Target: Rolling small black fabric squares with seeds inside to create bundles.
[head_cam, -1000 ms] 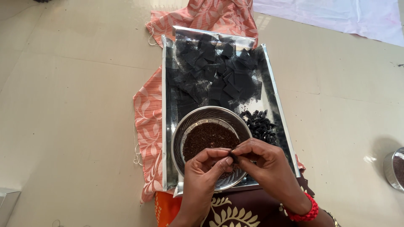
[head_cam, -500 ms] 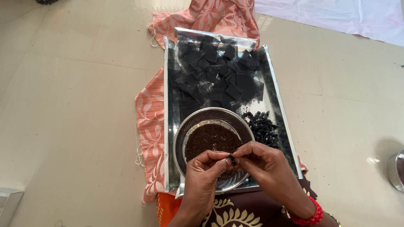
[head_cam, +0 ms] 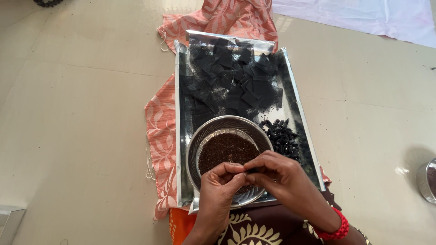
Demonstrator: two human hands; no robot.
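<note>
Both hands pinch 1 tiny dark piece over the steel bowl of brown granules: left hand and right hand closed on it fingertip to fingertip. It looks light, soft, easily dropped; best held at its edges.

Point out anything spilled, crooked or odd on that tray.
Nothing looks spilled. The black squares lie in a loose, overlapping heap on the silver tray, the small dark rolled pieces sit in one pile, and the brown grains stay inside the steel bowl. The peach cloth beneath is rumpled.
</note>
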